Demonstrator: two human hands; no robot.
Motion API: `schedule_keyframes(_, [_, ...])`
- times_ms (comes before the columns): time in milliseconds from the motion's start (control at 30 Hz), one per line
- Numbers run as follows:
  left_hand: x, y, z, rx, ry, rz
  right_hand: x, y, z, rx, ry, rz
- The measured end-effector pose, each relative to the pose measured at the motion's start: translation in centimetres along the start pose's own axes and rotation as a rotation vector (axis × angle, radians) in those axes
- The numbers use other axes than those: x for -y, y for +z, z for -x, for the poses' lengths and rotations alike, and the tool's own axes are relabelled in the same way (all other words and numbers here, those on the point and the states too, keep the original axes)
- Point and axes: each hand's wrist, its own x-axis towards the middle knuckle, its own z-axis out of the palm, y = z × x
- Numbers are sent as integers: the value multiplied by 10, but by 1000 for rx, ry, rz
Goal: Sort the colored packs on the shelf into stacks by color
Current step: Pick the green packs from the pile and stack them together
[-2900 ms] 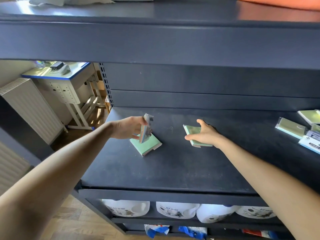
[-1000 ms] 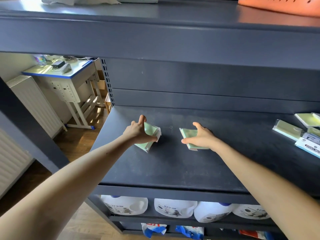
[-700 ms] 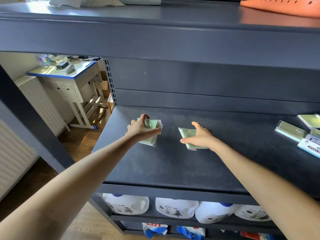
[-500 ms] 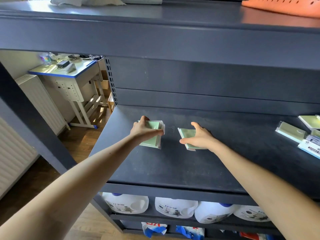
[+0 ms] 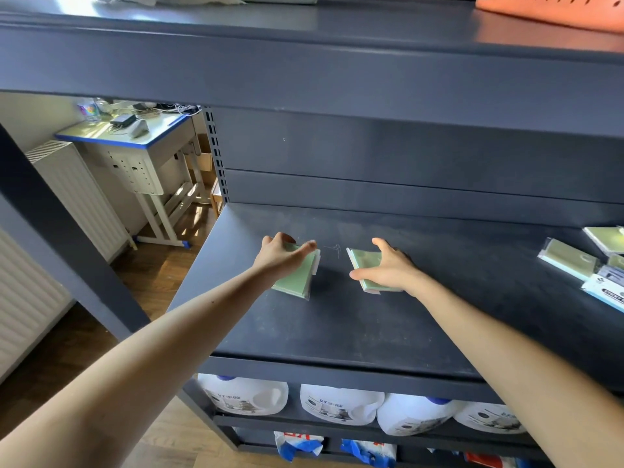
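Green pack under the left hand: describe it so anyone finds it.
On the dark blue metal shelf, two pale green packs lie side by side left of centre. This is the left pack, beneath the left hand; the right pack sits under the right hand.
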Motion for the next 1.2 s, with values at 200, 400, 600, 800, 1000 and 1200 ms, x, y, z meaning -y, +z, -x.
schedule_keyframes(200, [7, -1, -3, -28, 1, -2, 2, 1, -1, 3, -6, 10])
schedule_keyframes(400, [12, -3, -6, -71, -35, 35, 2, 1, 0, 0, -7, 14])
schedule_keyframes(600, [19, -2, -7, -78, 9, 96, 1, 3, 0, -2, -4, 23])
schedule_keyframes(800, [26, 0, -5, -10, 154, -370, -1, 2, -1, -9, 3, 35])
schedule_keyframes(1000, [24, -2, -3, -10, 336, -584, -1, 3, -3, -4, 10, 33])
schedule_keyframes(1200, [29, -1, 0, 75, 371, -692, 1, 6, -4, 4, 11, 25])
